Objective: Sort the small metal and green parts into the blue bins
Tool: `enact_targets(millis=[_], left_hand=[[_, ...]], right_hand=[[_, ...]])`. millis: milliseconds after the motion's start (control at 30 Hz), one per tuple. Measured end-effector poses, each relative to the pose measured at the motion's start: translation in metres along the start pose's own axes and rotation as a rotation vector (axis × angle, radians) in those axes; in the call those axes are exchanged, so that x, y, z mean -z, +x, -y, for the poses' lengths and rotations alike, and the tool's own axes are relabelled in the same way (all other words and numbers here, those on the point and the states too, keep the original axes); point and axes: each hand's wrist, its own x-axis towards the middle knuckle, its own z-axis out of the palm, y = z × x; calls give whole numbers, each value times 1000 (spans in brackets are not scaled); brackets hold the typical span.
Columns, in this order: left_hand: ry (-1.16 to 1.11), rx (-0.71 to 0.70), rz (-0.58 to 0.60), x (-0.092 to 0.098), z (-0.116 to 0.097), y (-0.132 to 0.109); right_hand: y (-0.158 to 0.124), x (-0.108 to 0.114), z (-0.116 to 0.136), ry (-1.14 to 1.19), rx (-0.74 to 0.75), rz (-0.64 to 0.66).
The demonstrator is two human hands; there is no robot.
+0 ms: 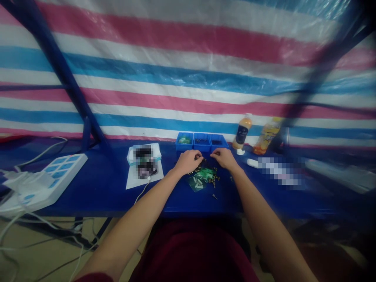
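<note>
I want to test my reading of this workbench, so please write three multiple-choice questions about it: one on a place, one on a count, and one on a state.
1. Where is the white power strip?
A) left of the hands
B) right of the hands
C) directly ahead of the hands

2. How many blue plastic bins stand in the row?
A) two
B) three
C) five

3. What is on the left hand and right hand?
A) gloves
B) nothing
C) bandages

Answers:
1: A, it lies at the left end of the blue table.
2: B, three stand side by side.
3: B, bare skin shows above the small green boards.
</note>
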Motion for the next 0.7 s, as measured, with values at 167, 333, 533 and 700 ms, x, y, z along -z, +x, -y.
enact_targets(millis=[167,333,533,700], left_hand=[[8,1,3,-1,0,0],[8,15,8,0,-1,0],[15,15,13,1,-2,0],[10,15,20,2,-2,0]], right_hand=[[1,2,3,63,63,-8],[1,1,4,104,70,12],[-3,3,9,95,62,42],[-4,5,14,48,44,0]])
